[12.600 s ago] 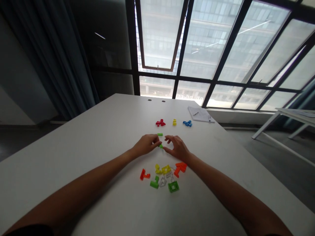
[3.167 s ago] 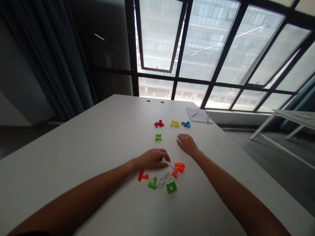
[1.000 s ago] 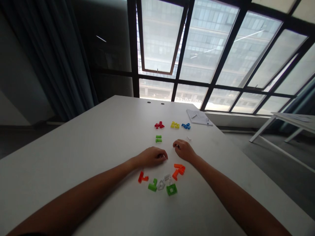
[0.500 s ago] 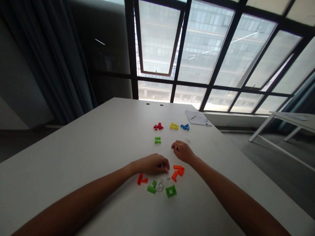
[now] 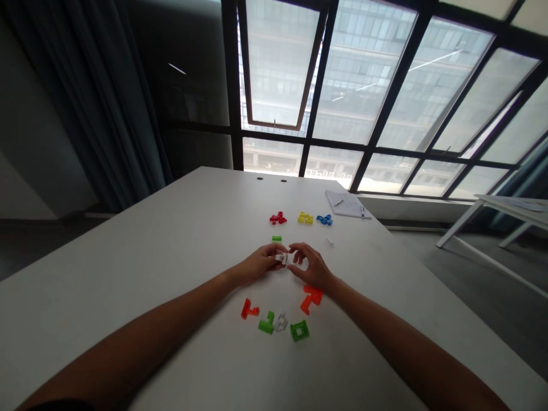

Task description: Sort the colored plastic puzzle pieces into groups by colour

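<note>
Head view: left hand (image 5: pixel 257 265) and right hand (image 5: pixel 310 267) together pinch 1 white piece (image 5: pixel 281 258). Slipping, it could hit the green piece (image 5: pixel 277 238) at 12 o'clock.

Pcs (image 5: pixel 299 330) on table (image 5: pixel 171 257) (notepad (image 5: pixel 346 204) behind)

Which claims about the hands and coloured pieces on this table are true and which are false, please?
1. The left hand and right hand both pinch a white piece. True.
2. The blue pieces lie nearest the person. False: they lie in the far row, beside the yellow pieces.
3. A green square piece lies on the table. True.
4. The papers lie at the table's left edge. False: they lie at its far right edge.
</note>
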{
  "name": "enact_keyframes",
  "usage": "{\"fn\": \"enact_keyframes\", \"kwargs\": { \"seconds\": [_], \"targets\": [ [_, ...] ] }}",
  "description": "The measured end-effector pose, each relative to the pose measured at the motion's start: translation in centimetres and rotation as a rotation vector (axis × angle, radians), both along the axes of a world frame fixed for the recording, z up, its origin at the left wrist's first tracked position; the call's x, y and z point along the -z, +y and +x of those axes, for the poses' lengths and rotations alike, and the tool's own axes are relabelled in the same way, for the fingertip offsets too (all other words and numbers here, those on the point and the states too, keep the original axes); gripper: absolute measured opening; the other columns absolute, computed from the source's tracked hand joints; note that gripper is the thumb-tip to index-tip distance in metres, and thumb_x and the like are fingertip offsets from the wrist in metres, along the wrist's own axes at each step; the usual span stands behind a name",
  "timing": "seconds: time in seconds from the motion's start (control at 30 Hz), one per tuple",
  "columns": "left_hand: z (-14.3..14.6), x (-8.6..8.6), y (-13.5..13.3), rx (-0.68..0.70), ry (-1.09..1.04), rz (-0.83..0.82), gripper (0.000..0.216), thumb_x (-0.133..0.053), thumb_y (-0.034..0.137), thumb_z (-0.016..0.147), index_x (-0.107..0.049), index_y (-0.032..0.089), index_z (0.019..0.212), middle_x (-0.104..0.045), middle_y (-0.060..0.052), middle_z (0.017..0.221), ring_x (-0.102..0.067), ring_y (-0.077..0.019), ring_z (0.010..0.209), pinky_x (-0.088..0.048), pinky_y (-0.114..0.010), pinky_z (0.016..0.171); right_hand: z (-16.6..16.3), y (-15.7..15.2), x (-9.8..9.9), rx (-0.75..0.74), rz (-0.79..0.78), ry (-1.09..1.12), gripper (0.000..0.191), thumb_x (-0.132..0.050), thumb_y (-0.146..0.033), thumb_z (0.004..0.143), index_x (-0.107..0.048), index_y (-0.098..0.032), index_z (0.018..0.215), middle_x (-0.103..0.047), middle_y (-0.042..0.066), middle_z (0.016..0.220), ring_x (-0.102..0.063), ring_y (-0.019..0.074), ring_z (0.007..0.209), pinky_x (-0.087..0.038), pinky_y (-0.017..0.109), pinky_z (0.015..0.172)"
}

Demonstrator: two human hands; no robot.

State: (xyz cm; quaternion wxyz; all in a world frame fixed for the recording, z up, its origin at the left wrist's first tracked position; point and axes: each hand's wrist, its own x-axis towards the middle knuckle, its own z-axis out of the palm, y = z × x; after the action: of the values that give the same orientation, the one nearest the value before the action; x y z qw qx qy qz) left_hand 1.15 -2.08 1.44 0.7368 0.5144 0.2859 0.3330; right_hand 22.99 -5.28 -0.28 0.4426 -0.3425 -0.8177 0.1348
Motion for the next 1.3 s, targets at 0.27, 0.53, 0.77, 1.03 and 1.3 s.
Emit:
{"fn": "enact_keyframes", "kwargs": {
  "seconds": [0.27, 0.53, 0.77, 1.03, 1.3],
  "targets": [
    [0.5, 0.3, -0.6, -0.041, -0.157, -0.191, 0.034, -0.088, 0.012, 0.070, -0.064, 0.017, 0.093, -0.066, -0.001, 0.093, -0.066, -0.0089, 0.085, -0.052, -0.014, 0.074, -2.1, -0.9, -0.5, 0.003, 0.060, 0.115, 0.031, -0.069, -0.025, 0.090, -0.061, -0.025, 0.120, -0.064, 0.007, 0.112, -0.064, 0.0154, 0.080, -0.058, 0.030, 0.066],
    [0.0, 0.3, -0.5, 0.002, -0.166, -0.230, 0.033, -0.082, 0.016, 0.082, -0.068, 0.016, 0.112, -0.071, -0.007, 0.106, -0.071, -0.0132, 0.094, -0.057, -0.020, 0.085, -1.7, -0.6, -0.1, 0.082, 0.109, 0.155, 0.029, -0.068, -0.020, 0.089, -0.060, -0.025, 0.116, -0.064, 0.006, 0.107, -0.065, 0.0150, 0.074, -0.059, 0.031, 0.066],
    [0.1, 0.7, -0.6, -0.029, -0.213, -0.192, 0.028, -0.080, 0.017, 0.086, -0.070, 0.014, 0.113, -0.071, -0.010, 0.114, -0.071, -0.0150, 0.105, -0.055, -0.021, 0.095, -0.9, -0.3, 0.0, 0.112, 0.138, 0.137, 0.031, -0.064, -0.016, 0.089, -0.060, -0.025, 0.119, -0.063, 0.007, 0.110, -0.064, 0.0136, 0.073, -0.059, 0.030, 0.065],
    [0.6, 1.5, -0.4, -0.095, -0.175, -0.146, 0.029, -0.081, 0.017, 0.085, -0.068, 0.016, 0.111, -0.071, -0.009, 0.114, -0.070, -0.0141, 0.100, -0.053, -0.025, 0.098, -0.1, 0.2, 0.1, 0.089, 0.144, 0.042, 0.031, -0.063, -0.020, 0.091, -0.059, -0.025, 0.122, -0.065, 0.007, 0.112, -0.066, 0.0152, 0.078, -0.059, 0.031, 0.067],
    [0.8, 1.8, -0.3, -0.090, -0.040, -0.114, 0.030, -0.085, 0.023, 0.080, -0.071, 0.016, 0.105, -0.071, -0.007, 0.107, -0.067, -0.0132, 0.096, -0.051, -0.025, 0.092, 8.4, 4.1, 1.0, 0.565, 0.137, -0.313, 0.024, -0.062, -0.023, 0.088, -0.066, -0.018, 0.111, -0.073, 0.011, 0.105, -0.065, 0.0291, 0.101, -0.047, 0.047, 0.095]
  ]
}}
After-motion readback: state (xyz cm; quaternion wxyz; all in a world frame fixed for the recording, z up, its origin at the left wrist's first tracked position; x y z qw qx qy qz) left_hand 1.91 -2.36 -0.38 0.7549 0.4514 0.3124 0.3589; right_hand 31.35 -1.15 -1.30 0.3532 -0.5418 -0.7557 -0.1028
